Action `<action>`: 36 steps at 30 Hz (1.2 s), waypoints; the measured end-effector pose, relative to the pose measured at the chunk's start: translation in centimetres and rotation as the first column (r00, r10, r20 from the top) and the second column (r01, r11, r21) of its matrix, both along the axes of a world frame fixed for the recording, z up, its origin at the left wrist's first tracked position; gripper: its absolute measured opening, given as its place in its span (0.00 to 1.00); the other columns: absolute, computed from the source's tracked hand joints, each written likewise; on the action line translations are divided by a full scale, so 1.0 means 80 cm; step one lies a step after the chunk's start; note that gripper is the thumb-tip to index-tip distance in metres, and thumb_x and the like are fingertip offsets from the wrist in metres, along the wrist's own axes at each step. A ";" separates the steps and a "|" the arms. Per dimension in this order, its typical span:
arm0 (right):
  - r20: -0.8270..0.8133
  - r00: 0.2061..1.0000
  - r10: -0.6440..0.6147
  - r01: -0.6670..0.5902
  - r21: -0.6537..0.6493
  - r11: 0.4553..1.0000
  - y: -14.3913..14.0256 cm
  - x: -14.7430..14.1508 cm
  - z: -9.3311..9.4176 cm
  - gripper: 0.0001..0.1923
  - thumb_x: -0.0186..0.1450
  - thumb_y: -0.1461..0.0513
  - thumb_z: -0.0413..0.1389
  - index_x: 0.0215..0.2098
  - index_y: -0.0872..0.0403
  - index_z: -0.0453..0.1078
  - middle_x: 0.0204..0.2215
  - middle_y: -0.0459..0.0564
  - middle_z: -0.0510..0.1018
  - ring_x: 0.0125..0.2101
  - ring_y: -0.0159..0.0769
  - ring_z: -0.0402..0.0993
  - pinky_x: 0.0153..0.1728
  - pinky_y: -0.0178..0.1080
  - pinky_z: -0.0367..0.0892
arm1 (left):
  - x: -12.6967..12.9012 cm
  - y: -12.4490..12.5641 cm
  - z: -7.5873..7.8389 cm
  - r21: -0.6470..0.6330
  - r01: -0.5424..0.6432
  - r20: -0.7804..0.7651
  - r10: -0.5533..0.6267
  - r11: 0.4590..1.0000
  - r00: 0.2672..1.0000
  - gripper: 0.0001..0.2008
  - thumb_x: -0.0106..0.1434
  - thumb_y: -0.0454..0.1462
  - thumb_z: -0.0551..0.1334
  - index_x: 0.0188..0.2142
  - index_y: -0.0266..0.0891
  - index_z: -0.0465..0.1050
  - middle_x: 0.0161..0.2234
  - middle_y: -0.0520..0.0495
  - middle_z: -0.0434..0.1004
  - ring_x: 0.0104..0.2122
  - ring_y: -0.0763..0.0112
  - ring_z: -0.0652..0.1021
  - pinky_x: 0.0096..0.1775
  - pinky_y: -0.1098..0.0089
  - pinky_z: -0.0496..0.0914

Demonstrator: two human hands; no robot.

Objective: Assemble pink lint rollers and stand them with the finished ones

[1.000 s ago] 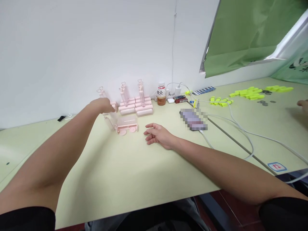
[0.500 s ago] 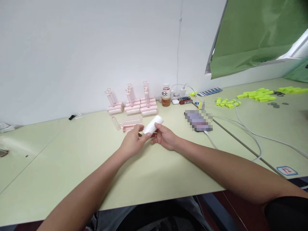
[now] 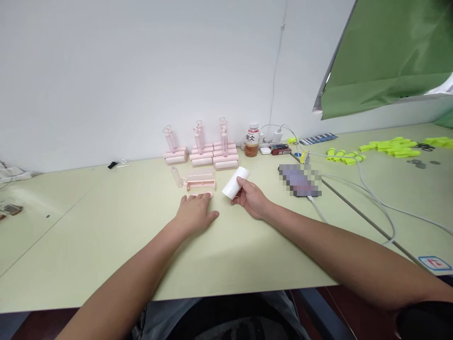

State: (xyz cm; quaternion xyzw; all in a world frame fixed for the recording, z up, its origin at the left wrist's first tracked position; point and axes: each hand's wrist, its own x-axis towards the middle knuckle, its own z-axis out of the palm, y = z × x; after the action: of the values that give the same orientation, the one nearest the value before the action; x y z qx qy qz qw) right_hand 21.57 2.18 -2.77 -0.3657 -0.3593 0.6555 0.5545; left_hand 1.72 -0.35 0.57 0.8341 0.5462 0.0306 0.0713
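My right hand (image 3: 252, 198) holds a white sticky-paper roll (image 3: 236, 183), thumb on top and fingers beneath, tilted above the table. My left hand (image 3: 194, 212) is stretched palm down over the tabletop, its fingertips at small pink round pieces (image 3: 208, 194), partly covered by the fingers. Just beyond them lies an open pink plastic frame (image 3: 201, 185) with a clear cover (image 3: 200, 174) behind it. A clear pinkish tube handle (image 3: 176, 177) lies to the left of the frame.
Several pink lint rollers (image 3: 226, 162) with upright clear handles stand by the wall. Beside them are a labelled bottle (image 3: 252, 140) and chargers. A phone (image 3: 300, 180) on a white cable (image 3: 375, 200) lies to the right, with neon-yellow pieces (image 3: 396, 146) farther off.
My left hand has let go of the white roll and moved left and down to the pink pieces. The roll stays in my right hand. The view has shifted slightly left.
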 end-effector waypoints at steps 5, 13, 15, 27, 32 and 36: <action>-0.023 0.999 -0.042 0.042 -0.002 0.999 -0.002 -0.001 0.003 0.08 0.65 0.57 0.54 0.36 0.53 0.65 0.28 0.47 0.73 0.30 0.36 0.71 0.27 0.37 0.70 | 0.000 0.005 0.001 0.111 0.002 0.029 -0.005 0.994 1.000 0.14 0.63 0.43 0.56 0.45 0.42 0.70 0.48 0.39 0.76 0.50 0.48 0.73 0.51 0.51 0.63; 0.144 0.989 0.034 -0.045 0.076 0.996 -0.009 0.003 0.005 0.16 0.58 0.52 0.61 0.36 0.52 0.64 0.28 0.45 0.74 0.25 0.33 0.69 0.26 0.37 0.67 | -0.004 0.025 -0.016 0.153 0.202 0.030 -0.209 0.967 0.977 0.14 0.69 0.36 0.48 0.43 0.44 0.72 0.39 0.44 0.77 0.45 0.56 0.74 0.57 0.47 0.56; 0.205 0.978 0.044 -0.066 0.106 0.992 -0.010 0.004 0.004 0.18 0.58 0.51 0.61 0.37 0.52 0.64 0.28 0.45 0.73 0.25 0.33 0.69 0.26 0.37 0.66 | -0.004 0.023 -0.013 0.174 0.196 0.076 -0.212 0.965 0.974 0.16 0.69 0.37 0.48 0.51 0.43 0.70 0.42 0.41 0.75 0.46 0.55 0.73 0.54 0.50 0.60; 0.668 0.743 0.039 -0.348 0.336 0.875 -0.023 0.004 0.005 0.22 0.57 0.50 0.61 0.43 0.56 0.68 0.30 0.45 0.70 0.28 0.33 0.63 0.28 0.35 0.58 | -0.005 0.030 0.000 -0.077 0.068 0.955 0.054 0.995 0.291 0.19 0.59 0.52 0.64 0.34 0.39 0.67 0.28 0.50 0.73 0.28 0.72 0.72 0.32 0.70 0.66; 0.694 0.719 0.021 -0.372 0.359 0.856 -0.024 0.005 0.005 0.22 0.58 0.50 0.61 0.43 0.56 0.68 0.31 0.46 0.72 0.29 0.34 0.64 0.30 0.35 0.58 | 0.008 0.016 0.002 -0.037 0.122 0.976 0.010 0.992 0.218 0.20 0.56 0.52 0.67 0.32 0.39 0.69 0.30 0.48 0.76 0.31 0.71 0.75 0.35 0.69 0.69; 0.706 0.708 0.022 -0.383 0.358 0.852 -0.024 0.006 0.005 0.23 0.58 0.49 0.61 0.43 0.56 0.68 0.31 0.46 0.71 0.29 0.34 0.63 0.29 0.35 0.57 | 0.015 0.010 -0.001 -0.021 0.171 0.978 -0.015 0.985 0.207 0.17 0.59 0.49 0.66 0.34 0.38 0.69 0.35 0.46 0.79 0.36 0.69 0.77 0.39 0.68 0.71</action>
State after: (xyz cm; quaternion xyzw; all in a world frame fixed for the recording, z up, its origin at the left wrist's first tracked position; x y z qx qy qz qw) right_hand 22.02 0.26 -2.40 -0.3867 -0.7259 0.4243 0.3789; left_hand 2.91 0.49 0.47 0.6552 0.3301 0.5083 0.4510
